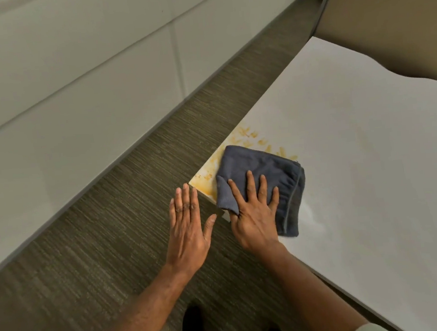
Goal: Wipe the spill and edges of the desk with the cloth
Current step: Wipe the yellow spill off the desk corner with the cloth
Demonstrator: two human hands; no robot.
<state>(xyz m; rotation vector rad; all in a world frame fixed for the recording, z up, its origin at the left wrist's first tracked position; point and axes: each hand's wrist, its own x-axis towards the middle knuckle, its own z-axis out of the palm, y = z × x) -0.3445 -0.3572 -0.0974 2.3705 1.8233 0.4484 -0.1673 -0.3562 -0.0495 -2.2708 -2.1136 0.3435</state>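
Observation:
A folded dark blue-grey cloth (266, 177) lies on the near left corner of the white desk (357, 166). My right hand (253, 209) presses flat on the cloth, fingers spread. A yellow-orange spill (249, 139) smears the desk along its left edge, showing beyond and to the left of the cloth. My left hand (188, 226) is flat with fingers together, held just off the desk's corner over the floor, its thumb near the desk edge, holding nothing.
Grey-brown striped carpet (113, 240) runs to the left of the desk. A pale panelled wall (73, 85) stands beyond it. A tan partition (397, 17) backs the desk at the far right. Dark shoes (194, 323) show at the bottom.

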